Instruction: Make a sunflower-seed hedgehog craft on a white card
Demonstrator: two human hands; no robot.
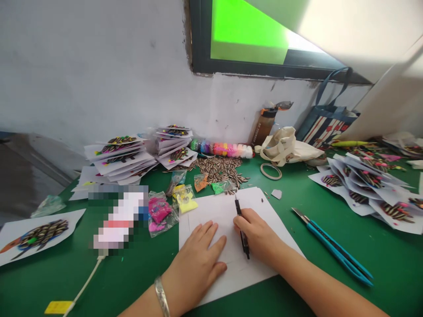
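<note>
My right hand (256,231) is closed around a black pen (243,242), over the right part of a white sheet of paper (228,288). The pen's tip points away from me, toward the sheet's far edge. My left hand (200,255) lies flat on the same paper with its fingers spread, a silver bangle at the wrist. A few faint lines show on the sheet. Just beyond it are small bags of pink clay (160,211), yellow clay (185,200) and green clay (222,187), and a heap of striped sunflower seeds (220,169).
Stacks of seed-decorated papers stand at the back left (120,158) and right (366,189). A blue utility knife (333,248) lies right of the paper. A pixelated object with a cable (87,279) is at left. Behind are a bottle (264,125), a cloth bag (287,147) and a tape roll (271,177).
</note>
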